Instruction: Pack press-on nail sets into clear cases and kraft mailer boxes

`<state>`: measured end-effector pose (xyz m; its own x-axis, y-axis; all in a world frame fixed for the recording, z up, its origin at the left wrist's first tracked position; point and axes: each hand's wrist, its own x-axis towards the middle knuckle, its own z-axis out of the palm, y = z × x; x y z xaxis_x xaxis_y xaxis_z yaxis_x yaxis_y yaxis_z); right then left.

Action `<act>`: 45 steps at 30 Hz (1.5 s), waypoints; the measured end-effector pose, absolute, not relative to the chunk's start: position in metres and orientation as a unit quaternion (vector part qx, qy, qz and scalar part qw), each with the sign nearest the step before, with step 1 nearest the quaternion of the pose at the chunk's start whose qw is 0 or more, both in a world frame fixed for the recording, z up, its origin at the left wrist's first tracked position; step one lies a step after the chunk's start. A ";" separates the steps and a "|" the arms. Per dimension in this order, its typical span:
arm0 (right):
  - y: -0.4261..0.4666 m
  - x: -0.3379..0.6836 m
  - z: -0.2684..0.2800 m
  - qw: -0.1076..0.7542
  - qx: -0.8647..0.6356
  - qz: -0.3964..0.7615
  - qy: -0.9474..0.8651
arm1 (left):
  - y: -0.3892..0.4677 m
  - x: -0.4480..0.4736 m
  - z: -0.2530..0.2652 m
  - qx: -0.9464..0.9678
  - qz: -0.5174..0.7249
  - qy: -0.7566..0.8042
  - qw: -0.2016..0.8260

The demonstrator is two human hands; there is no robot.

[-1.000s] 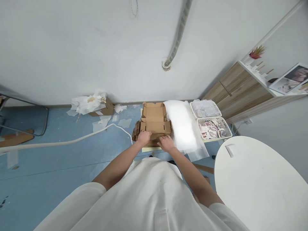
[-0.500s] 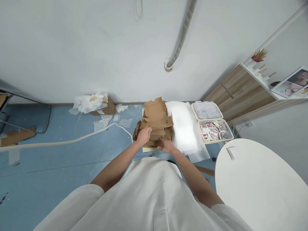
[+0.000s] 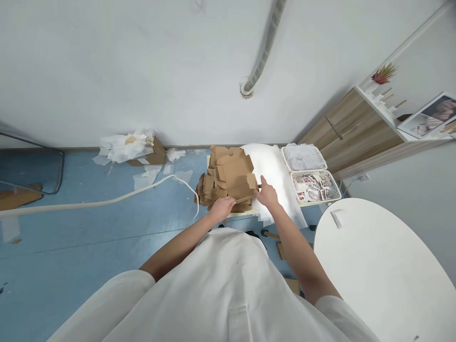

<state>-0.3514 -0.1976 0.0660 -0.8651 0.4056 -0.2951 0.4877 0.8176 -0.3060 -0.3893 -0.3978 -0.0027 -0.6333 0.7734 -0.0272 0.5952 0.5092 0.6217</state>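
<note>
A brown cardboard mailer box [image 3: 235, 172], partly folded with its flaps raised, lies on a stack of flattened cardboard boxes [image 3: 205, 188]. My left hand [image 3: 223, 208] is closed on the box's front edge, fingers over the raised flap. At the box's right front corner, my right hand [image 3: 268, 194] grips the small side flap, its index finger pointing up along the outside. Parts of both hands' fingers are hidden behind the cardboard. Just right of the box lies a pile of white foam sheets [image 3: 272, 178].
Two white baskets, one with clear plastic packs [image 3: 304, 159] and one with printed packets [image 3: 315, 187], stand at the right. Nearer is a round white table [image 3: 374, 266]. A white hose [image 3: 107, 207] crosses the blue floor. A wooden cabinet [image 3: 351, 123] stands at far right.
The top cardboard has been turned and opened out, its side and front flaps now raised. My right hand moved right and up to its side flap; my left shifted to its front edge.
</note>
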 end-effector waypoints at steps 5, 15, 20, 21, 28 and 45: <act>-0.198 -0.343 0.061 0.180 0.270 -0.081 0.942 | -0.406 -0.384 0.004 0.356 0.327 0.872 0.069; -0.184 -0.308 0.039 0.169 0.309 -0.109 0.930 | -0.430 -0.394 -0.023 0.063 0.419 0.882 0.208; -0.171 -0.284 0.028 0.100 0.296 -0.185 0.932 | -0.411 -0.391 -0.021 0.100 0.395 0.894 0.188; -0.167 -0.278 0.026 0.069 0.298 -0.211 0.929 | -0.407 -0.391 -0.019 0.114 0.390 0.896 0.181; -0.134 -0.220 0.029 -0.130 0.320 -0.313 0.885 | -0.353 -0.374 0.001 0.236 0.412 0.873 0.111; -0.074 0.015 0.028 -0.363 0.511 -0.423 0.655 | -0.127 -0.228 0.101 0.441 0.551 0.696 0.134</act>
